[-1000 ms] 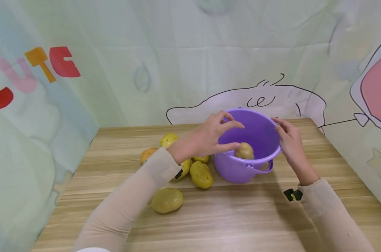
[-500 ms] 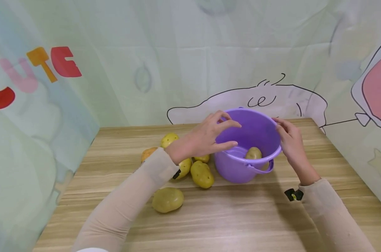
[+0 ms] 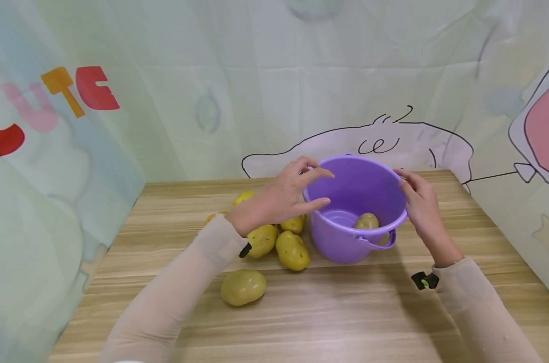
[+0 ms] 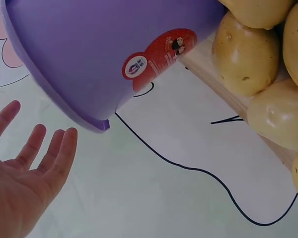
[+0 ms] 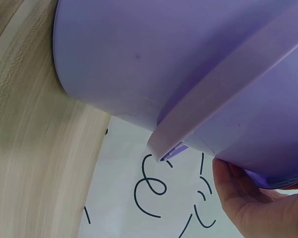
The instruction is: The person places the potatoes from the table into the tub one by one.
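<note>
A purple bucket (image 3: 340,242) stands upright on the wooden table, its handle hanging down at the front. One potato (image 3: 367,221) lies on the bucket's floor. My left hand (image 3: 292,189) hovers at the bucket's left rim with fingers spread and nothing in them; in the left wrist view the same hand (image 4: 30,173) is beside the rim. On the far side, my right hand (image 3: 420,201) grips the right rim between thumb and fingers. Left of the bucket, below my left forearm, several potatoes (image 3: 292,251) are grouped, partly hidden by the arm. A separate potato (image 3: 243,287) lies nearer the front.
The wooden table (image 3: 328,322) runs back to a printed cloth wall (image 3: 174,116) close behind the bucket. Another cloth wall (image 3: 519,151) borders the table's right side. A red label (image 4: 161,59) shows on the bucket's outside in the left wrist view.
The potato has dropped from near my left fingertips and settled on the bucket's floor. My left hand has drawn back leftward towards the rim. The right hand has kept its grip.
</note>
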Available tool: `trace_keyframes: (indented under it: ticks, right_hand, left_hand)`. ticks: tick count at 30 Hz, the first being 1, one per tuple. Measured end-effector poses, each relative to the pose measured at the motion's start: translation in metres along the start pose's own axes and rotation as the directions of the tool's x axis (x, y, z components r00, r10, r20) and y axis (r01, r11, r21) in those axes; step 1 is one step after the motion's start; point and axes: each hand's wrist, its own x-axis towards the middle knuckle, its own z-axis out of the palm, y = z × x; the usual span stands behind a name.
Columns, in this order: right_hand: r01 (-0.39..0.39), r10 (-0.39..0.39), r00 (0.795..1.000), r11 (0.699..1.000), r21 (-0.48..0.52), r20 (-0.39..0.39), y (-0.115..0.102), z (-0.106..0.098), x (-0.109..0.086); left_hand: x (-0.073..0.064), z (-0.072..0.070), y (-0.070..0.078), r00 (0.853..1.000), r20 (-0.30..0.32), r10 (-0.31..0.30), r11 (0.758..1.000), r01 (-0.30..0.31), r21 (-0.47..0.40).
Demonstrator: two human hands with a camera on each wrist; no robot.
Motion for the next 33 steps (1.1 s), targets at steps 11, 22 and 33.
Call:
trace_keyframes:
  ticks: [11,22,33]
  right_hand:
    - [-0.006,0.006,1.000,1.000,-0.001,0.016,0.001,-0.002,-0.001]
    - [0.004,-0.004,1.000,1.000,0.004,0.010,-0.001,-0.002,-0.001]
    - [0.008,-0.008,1.000,1.000,0.005,0.009,-0.001,0.000,-0.001]
  left_hand:
    - [-0.019,-0.009,-0.016,0.998,-0.015,-0.058,0.998,0.058,0.006]
    - [-0.034,-0.014,-0.030,0.997,-0.019,-0.075,0.997,0.075,0.020]
    - [-0.052,-0.019,-0.042,0.992,0.004,-0.127,0.992,0.127,0.028]
